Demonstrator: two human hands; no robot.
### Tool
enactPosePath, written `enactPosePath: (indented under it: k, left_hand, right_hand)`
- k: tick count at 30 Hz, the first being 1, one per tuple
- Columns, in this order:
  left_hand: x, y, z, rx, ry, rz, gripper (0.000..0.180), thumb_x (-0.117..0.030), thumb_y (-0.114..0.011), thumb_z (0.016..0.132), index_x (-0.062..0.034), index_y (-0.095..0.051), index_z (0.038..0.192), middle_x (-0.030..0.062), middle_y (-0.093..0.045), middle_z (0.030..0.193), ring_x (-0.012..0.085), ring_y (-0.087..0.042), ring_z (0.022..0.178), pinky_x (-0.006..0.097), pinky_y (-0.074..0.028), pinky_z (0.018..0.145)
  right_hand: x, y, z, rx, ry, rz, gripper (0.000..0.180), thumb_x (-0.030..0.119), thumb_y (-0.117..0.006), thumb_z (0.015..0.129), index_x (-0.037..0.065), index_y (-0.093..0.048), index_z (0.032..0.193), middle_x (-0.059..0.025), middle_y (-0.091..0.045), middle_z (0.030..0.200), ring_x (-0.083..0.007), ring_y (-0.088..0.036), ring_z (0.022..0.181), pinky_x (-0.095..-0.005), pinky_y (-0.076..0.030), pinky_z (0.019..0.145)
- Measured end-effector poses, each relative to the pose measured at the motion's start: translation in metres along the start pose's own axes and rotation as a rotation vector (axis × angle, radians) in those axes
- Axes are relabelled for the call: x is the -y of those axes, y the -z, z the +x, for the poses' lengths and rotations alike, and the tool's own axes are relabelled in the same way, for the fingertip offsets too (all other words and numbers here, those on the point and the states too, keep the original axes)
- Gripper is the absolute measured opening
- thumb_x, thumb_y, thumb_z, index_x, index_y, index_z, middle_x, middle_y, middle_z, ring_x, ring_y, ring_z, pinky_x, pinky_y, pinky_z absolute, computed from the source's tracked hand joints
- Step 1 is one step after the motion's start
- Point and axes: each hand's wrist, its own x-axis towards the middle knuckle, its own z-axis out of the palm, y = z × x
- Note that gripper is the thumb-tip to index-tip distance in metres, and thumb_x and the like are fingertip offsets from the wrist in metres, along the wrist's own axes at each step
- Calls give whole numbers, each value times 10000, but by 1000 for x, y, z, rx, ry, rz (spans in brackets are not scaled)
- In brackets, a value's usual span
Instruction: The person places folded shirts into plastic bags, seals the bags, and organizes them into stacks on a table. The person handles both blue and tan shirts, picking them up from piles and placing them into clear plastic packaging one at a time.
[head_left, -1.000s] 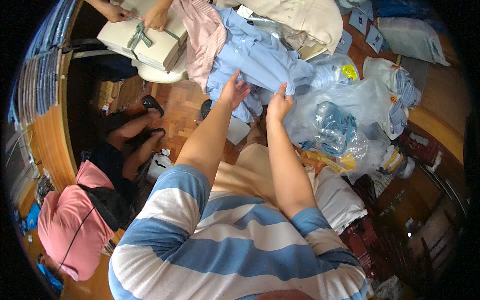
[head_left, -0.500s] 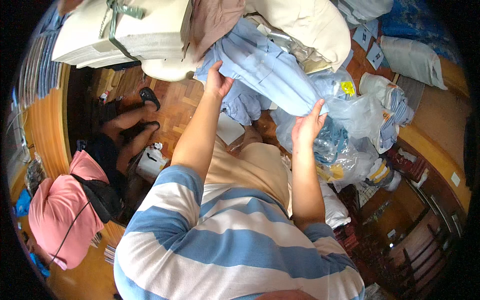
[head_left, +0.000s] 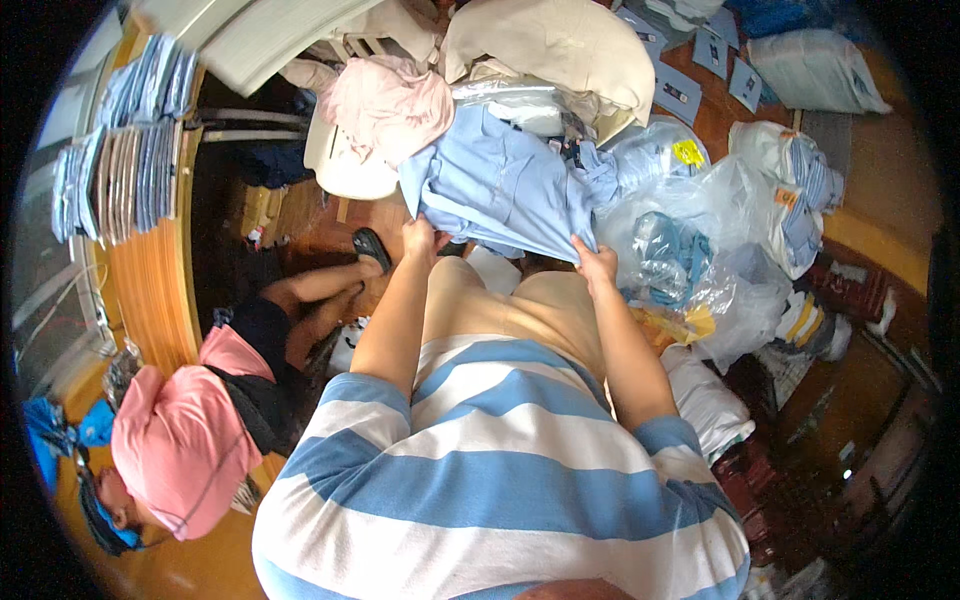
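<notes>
Left hand: the left hand (head_left: 422, 240) is clamped on the near-left edge of the pale blue cotton shirt (head_left: 505, 190), fingers curled tight over the hem.
Right hand: the right hand (head_left: 598, 264) pinches the near-right corner of the same shirt, fingers closed on the fabric, nothing else in them.
Shirt: it hangs spread between the two hands, above the wearer's tan trousers (head_left: 520, 305), its far part lying on the heap of clothes ahead.
Heap: a crumpled pink garment (head_left: 392, 105) lies just left of the shirt, a cream fabric bundle (head_left: 550, 50) beyond it, touching the pile.
Right side: crinkled clear plastic bags (head_left: 690, 220) with folded blue clothing inside sit just beside the right hand.
Left side: a seated person in a pink top (head_left: 185, 440) is on the wooden floor (head_left: 160, 290), well apart from both hands.
Risk: the far part of the shirt looks tangled in the heap, so a pull could drag neighbouring garments off with it.
Risk two: the right-hand pinch is only on a corner; I judge it could slip and let that side drop onto the plastic bags.
</notes>
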Motion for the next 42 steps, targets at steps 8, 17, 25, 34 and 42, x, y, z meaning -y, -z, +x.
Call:
enactPosePath:
  k: [8, 17, 25, 34, 42]
  left_hand:
    - [-43, 32, 13, 370, 52, -213, 316, -236, -435, 1045, -34, -532, 1269, 105, -604, 1218, 259, -601, 1093, 442, -534, 895]
    - [-79, 49, 46, 290, -215, 197, 258, -190, -523, 993, 19, -525, 1143, 128, -636, 1097, 197, -644, 846, 362, -532, 747]
    - [-71, -37, -88, 758, 295, -295, 1049, -634, -675, 861, -43, -163, 1560, 272, -357, 1480, 455, -513, 1278, 551, -472, 1004]
    - [24, -90, -108, 1260, 189, 454, 1050, -819, -428, 877, -123, -99, 1591, 153, -302, 1603, 375, -392, 1413, 547, -367, 1107]
    - [166, -59, -254, 1558, 554, 545, 430, -356, -568, 1026, -97, -493, 1361, 134, -585, 1323, 315, -585, 1216, 442, -533, 981]
  right_hand:
    - [-1, 11, -33, -381, 250, -575, 533, 589, -651, 875, 68, -691, 982, -207, -718, 994, -444, -664, 959, -537, -520, 806]
    - [81, -5, -147, -240, 433, 979, 272, 314, -646, 1001, 53, -601, 1063, -83, -669, 1018, -167, -650, 869, -329, -536, 739]
    - [149, 26, -268, -577, 945, 989, 184, 143, -667, 987, 41, -611, 1130, -20, -620, 914, -64, -539, 748, -209, -467, 682]
    - [73, 128, -397, -928, 1082, 1148, 200, 173, -610, 1020, 24, -589, 1152, -67, -652, 1007, -158, -646, 907, -326, -550, 791]
    - [-66, 209, -489, -1187, 1025, 1146, 212, 165, -621, 1011, 2, -598, 1145, -84, -678, 979, -168, -671, 849, -314, -558, 752]
